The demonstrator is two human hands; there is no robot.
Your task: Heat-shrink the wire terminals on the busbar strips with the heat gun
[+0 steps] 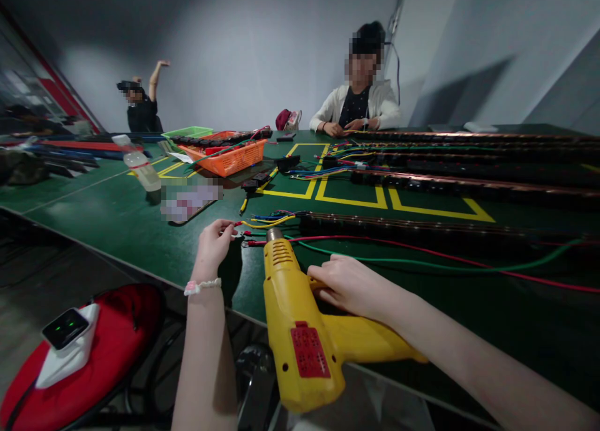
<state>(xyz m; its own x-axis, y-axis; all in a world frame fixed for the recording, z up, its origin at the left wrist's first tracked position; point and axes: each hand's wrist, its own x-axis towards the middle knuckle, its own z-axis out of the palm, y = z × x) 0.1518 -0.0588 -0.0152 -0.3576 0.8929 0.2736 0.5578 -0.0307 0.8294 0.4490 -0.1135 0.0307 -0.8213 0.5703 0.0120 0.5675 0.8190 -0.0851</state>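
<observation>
My right hand (347, 284) is closed on a yellow heat gun (293, 306), its fingers curled by the trigger and grip. The metal nozzle (274, 233) points away from me, toward the wire ends. To the left of the nozzle, my left hand (215, 243) pinches the red-sleeved end of a yellow wire (267, 224). That wire comes out of a long dark bar assembly (398, 227) lying across the table. Just below the pinched end lie a red wire (398, 242) with a ring terminal and a green wire (422, 263), also with a red-sleeved end.
An orange basket (234, 160) of parts, a bottle (140, 165) and a blurred-out flat object (190, 202) stand or lie at the left. More bar assemblies (469, 184) are behind. A person (363, 106) sits across the green table (89, 203). A red stool (112, 350) holds a small display device.
</observation>
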